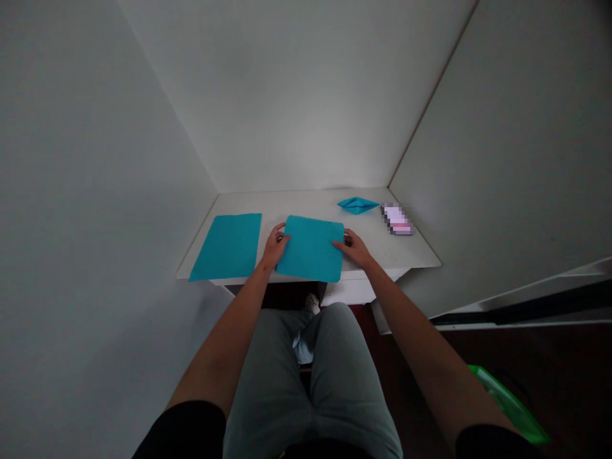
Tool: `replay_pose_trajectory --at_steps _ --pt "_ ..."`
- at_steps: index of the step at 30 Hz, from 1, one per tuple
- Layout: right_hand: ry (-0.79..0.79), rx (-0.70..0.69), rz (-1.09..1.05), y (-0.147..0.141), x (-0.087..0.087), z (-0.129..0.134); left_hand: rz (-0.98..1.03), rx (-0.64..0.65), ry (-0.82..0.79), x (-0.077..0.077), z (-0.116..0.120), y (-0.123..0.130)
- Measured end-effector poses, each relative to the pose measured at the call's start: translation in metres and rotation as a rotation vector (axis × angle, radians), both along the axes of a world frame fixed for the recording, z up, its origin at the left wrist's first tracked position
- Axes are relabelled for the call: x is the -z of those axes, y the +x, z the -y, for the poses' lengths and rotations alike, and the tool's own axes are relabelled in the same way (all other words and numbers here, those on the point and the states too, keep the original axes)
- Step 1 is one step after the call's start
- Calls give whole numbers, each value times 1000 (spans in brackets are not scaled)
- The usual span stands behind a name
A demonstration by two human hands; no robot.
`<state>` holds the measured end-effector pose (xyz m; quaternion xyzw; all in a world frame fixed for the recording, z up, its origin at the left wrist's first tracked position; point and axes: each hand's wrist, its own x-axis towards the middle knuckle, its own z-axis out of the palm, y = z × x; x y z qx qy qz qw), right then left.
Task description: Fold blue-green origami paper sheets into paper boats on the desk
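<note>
A blue sheet of paper [312, 250] is held between my two hands over the front part of the white table, its upper edge looking curved over. My left hand [276, 246] grips its left edge, thumb on top and fingers behind. On the right edge, my right hand [354, 247] pinches the paper the same way. Another blue sheet [229, 247] lies flat at the table's left, its lower left corner reaching the front edge. Toward the back right sits a folded blue paper boat [357, 204], touched by neither hand.
A phone [397, 220] with a lit, blurred screen lies at the right of the white table [299, 199]. Walls stand behind and on both sides. Below the tabletop is a white drawer [348, 292]. A green object [516, 408] is on the floor at the lower right.
</note>
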<state>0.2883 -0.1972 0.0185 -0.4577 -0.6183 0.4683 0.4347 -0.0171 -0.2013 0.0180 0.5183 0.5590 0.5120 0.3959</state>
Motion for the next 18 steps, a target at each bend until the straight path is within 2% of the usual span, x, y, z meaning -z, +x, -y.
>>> replay_pose_trajectory --at_steps 4,11,18 --pt "3 -64 -125 2 5 -4 3 9 35 3 -4 -1" --pt "95 42 -91 10 19 -16 68 12 32 8 -8 -3" --pt "142 88 -99 12 21 -18 62 106 63 6 -9 -6"
